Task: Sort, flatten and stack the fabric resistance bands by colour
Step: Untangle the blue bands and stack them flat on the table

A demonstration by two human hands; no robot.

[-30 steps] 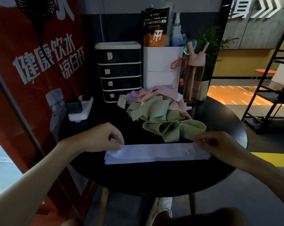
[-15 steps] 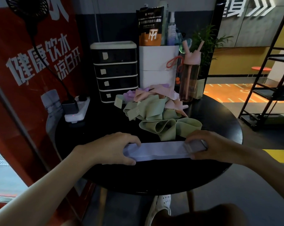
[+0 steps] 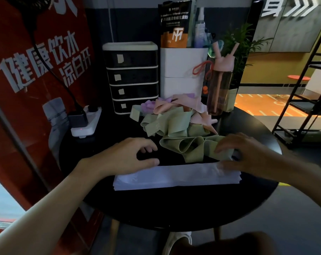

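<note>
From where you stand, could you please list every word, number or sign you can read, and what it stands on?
"健康饮水", "凉白开": red banner.
"powder": pouch; its other print is too small to read.
"50", uncertain: green band.
Lavender stack: print blurred.
Drawer labels: nothing legible.
Wall sign: a cut-off character and chevrons.

Colours: flat stack of pale lavender fabric bands (image 3: 167, 176), crumpled sage-green fabric bands (image 3: 176, 126), pale pink fabric bands (image 3: 167, 106), purple fabric band (image 3: 148, 106), round black table (image 3: 174, 205), white-trimmed black drawer unit (image 3: 132, 78), red banner with white characters (image 3: 36, 61).
</note>
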